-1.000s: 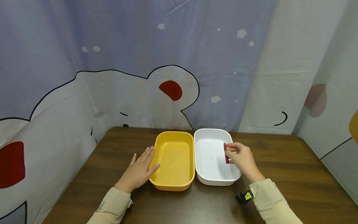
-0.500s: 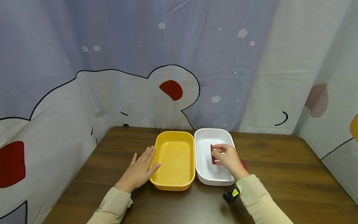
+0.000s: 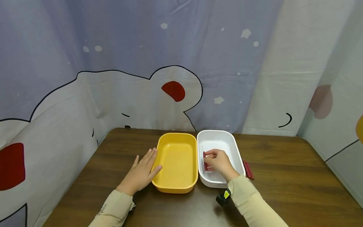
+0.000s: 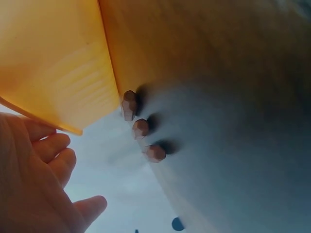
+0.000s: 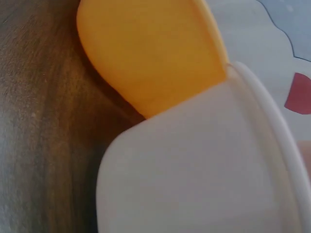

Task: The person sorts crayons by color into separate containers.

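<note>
My right hand [image 3: 219, 163] pinches a slim dark red stick [image 3: 205, 161] upright in the head view, over the left part of the white tray [image 3: 216, 138]. In the right wrist view the white tray's outer wall [image 5: 194, 170] fills much of the picture and hides the stick. My left hand [image 3: 141, 171] has its fingers extended and rests along the left rim of the yellow tray [image 3: 177, 164]. The left wrist view shows this hand's [image 4: 34, 174] fingertips at the yellow tray's edge [image 4: 63, 130].
Two more dark red sticks [image 3: 248, 170] lie on the brown wooden table [image 3: 283, 176], right beside the white tray. Small brown faceted pieces [image 4: 141, 128] are near the yellow tray in the left wrist view. A patterned curtain [image 3: 127, 94] hangs behind the table.
My right hand has moved left across the white tray with the red stick, and slightly lower. The two sticks at its right have come into sight. The left hand stays still.
</note>
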A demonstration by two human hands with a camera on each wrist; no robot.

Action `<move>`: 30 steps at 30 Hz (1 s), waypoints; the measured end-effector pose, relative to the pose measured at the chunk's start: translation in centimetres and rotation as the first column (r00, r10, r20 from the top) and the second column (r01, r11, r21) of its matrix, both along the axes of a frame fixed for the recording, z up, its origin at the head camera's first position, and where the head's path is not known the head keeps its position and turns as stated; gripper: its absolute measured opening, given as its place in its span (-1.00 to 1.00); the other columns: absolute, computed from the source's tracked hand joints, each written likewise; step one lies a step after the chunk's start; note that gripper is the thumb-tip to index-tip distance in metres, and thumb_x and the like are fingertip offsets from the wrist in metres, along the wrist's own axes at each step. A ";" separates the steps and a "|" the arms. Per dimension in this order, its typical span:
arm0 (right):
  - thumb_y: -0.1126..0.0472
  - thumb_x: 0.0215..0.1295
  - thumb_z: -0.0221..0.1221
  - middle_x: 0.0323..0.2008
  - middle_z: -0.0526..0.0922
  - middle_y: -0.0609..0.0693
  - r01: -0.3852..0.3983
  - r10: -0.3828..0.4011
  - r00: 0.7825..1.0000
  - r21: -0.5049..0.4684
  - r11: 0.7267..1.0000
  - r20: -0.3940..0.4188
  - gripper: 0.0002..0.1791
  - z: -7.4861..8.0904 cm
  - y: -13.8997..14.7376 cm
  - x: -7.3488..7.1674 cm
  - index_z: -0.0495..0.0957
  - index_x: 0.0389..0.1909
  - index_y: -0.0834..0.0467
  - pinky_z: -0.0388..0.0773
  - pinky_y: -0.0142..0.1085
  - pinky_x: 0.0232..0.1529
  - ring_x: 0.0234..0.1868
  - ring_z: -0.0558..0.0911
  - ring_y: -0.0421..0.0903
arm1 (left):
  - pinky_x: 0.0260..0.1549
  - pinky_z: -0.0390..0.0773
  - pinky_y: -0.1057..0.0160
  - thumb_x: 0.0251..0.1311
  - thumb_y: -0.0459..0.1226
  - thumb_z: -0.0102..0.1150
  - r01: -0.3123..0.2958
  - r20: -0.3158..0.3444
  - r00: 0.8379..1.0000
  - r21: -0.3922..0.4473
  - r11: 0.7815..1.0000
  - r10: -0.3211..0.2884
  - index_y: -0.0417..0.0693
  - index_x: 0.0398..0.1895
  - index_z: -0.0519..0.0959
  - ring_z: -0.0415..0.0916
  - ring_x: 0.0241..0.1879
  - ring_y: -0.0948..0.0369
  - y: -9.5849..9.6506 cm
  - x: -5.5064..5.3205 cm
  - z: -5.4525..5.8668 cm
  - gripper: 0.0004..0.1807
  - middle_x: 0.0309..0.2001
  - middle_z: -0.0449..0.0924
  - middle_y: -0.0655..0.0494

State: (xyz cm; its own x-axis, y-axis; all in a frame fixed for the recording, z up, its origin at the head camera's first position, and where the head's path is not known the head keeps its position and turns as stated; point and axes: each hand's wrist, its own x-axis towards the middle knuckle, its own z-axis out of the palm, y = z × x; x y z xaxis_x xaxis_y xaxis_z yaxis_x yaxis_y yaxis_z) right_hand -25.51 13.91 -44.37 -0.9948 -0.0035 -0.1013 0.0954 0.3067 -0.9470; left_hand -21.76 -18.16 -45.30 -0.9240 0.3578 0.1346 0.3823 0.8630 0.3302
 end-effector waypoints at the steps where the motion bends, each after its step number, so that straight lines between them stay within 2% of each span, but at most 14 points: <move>1: 0.49 0.19 0.24 -0.41 0.70 0.14 -0.004 0.004 1.000 0.002 1.000 0.007 -0.74 -0.1 -0.1 0.0 0.58 -0.09 0.47 0.73 -0.13 -0.45 -0.50 0.69 -0.08 | 0.44 -0.15 -0.36 0.54 0.21 -0.25 0.001 0.002 1.000 0.000 1.000 -0.001 -0.15 0.62 -0.01 -0.13 0.59 0.04 0.0 0.0 0.0 -0.16 0.61 -0.05 -0.03; 9: 0.48 0.16 0.28 -0.47 0.70 0.10 -0.037 0.034 0.999 0.115 0.993 0.025 -0.79 -0.3 -0.8 0.1 0.58 -0.17 0.42 0.70 -0.23 -0.51 -0.59 0.68 -0.08 | 0.45 -0.16 -0.36 0.54 0.22 -0.27 0.001 0.013 1.000 0.003 1.000 -0.001 -0.14 0.63 -0.03 -0.14 0.59 0.04 0.1 -0.1 0.0 -0.15 0.62 -0.06 -0.03; 18: 0.46 0.12 0.32 -0.51 0.69 0.06 -0.063 0.059 0.998 0.206 0.977 0.027 -0.78 -0.6 -1.0 0.4 0.60 -0.19 0.41 0.65 -0.30 -0.56 -0.63 0.60 -0.14 | 0.44 -0.16 -0.36 0.56 0.11 -0.14 -0.005 0.010 1.000 0.020 1.000 0.005 -0.18 0.62 0.00 -0.12 0.59 0.02 0.2 0.1 0.2 -0.20 0.61 -0.06 -0.03; 30: 0.48 0.17 0.28 -0.44 0.63 0.11 -0.070 0.059 0.996 0.186 0.980 0.062 -0.80 -0.4 -1.2 0.7 0.57 -0.17 0.42 0.70 -0.25 -0.53 -0.59 0.61 -0.11 | 0.43 -0.14 -0.38 0.55 0.10 -0.12 -0.004 0.005 1.000 0.025 1.000 0.003 -0.19 0.61 0.00 -0.10 0.59 0.01 0.2 0.0 0.0 -0.20 0.61 -0.03 -0.06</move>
